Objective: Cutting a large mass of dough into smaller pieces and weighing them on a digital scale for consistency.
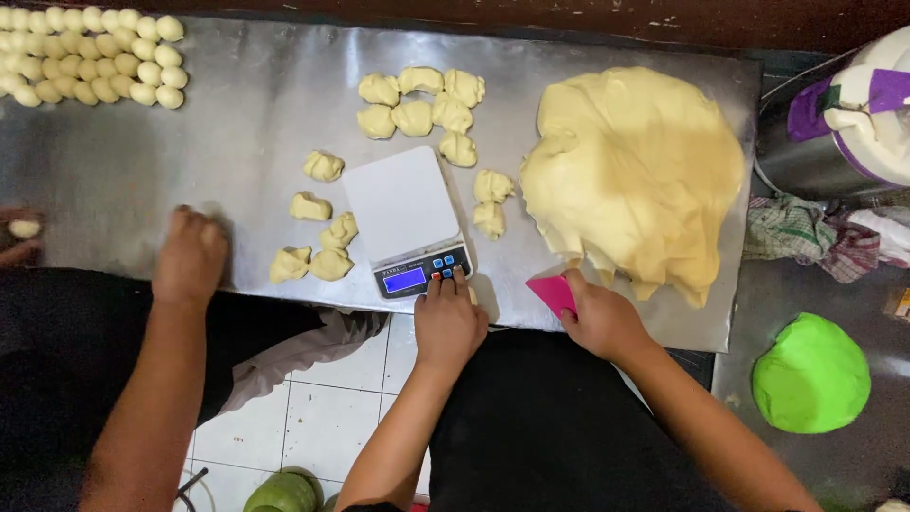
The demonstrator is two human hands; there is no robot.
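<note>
The left hand (447, 320) rests its fingertips on the buttons of the small white scale (403, 220), fingers together, hiding part of the panel. The right hand (600, 318) is clamped on a pink scraper (553, 292), half hidden, beside the large dough mass (633, 171). A co-worker's hand (191, 256) is closed palm-down on the steel table (227, 123), whatever lies under it unseen.

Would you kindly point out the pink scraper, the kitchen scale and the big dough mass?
pink scraper (553, 293), head view, on its flat blade beside the right hand.
kitchen scale (400, 204), head view, middle of its white platform.
big dough mass (633, 171), head view, centre of its top.
</note>
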